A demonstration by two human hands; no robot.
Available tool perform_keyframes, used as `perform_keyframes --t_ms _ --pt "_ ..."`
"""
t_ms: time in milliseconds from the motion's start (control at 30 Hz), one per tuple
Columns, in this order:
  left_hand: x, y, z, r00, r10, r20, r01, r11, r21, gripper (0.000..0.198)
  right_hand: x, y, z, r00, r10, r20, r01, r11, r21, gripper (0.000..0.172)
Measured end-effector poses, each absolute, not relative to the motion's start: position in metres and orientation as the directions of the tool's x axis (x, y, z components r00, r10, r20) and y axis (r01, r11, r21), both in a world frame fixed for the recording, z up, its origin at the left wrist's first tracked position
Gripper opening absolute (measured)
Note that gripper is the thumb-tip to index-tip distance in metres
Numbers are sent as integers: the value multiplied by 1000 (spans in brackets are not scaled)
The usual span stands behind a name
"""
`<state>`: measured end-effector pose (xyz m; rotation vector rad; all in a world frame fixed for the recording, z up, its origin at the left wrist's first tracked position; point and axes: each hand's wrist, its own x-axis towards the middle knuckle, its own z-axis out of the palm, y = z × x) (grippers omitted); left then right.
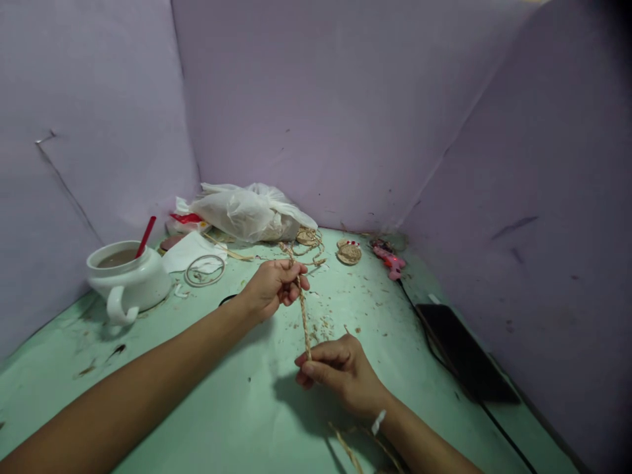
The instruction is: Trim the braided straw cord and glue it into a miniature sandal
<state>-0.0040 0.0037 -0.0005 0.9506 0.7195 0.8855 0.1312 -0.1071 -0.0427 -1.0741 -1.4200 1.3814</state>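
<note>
A tan braided cord [303,317] stretches between my two hands above the green tabletop. My left hand [277,284] pinches its far part between thumb and fingers, and the cord runs on past it toward a loose tangle of braid [310,250]. Nearer to me, my right hand [340,370] is closed on the cord's near part with thumb and forefinger. Loose tan strands [348,449] show below the right wrist, which carries a white band. Where the strands join the braid is hidden by the right hand.
At left stands a white mug [143,284] of brown liquid with a red stick [147,236]. Behind lie a white plastic bag [247,214], pale rings [204,270] and coiled woven discs [349,253]. A pink glue gun [392,260] and a black phone-like slab [467,352] lie right.
</note>
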Motion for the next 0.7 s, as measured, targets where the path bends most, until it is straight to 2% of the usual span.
perform_keyframes --t_ms 167,300,467,600,700 --pt "-3 2 0 525 846 -92 -274 270 923 12 127 -105 -49 -278 957 -84 35 -78 -996 22" --pt "-3 1 -3 566 821 -73 -260 261 930 12 122 -105 -48 -301 930 -211 -150 -264 -953 32" --pt "-3 0 -10 629 776 -49 -247 259 934 16 118 -115 -48 -316 926 -206 -340 -314 -886 47" --pt "-2 -2 -11 669 743 -21 -247 249 937 17 120 -120 -53 -262 928 -265 -311 -341 -887 38" --pt "1 -2 -10 656 754 -29 -235 241 942 16 128 -111 -45 -253 933 -255 -386 -339 -858 35"
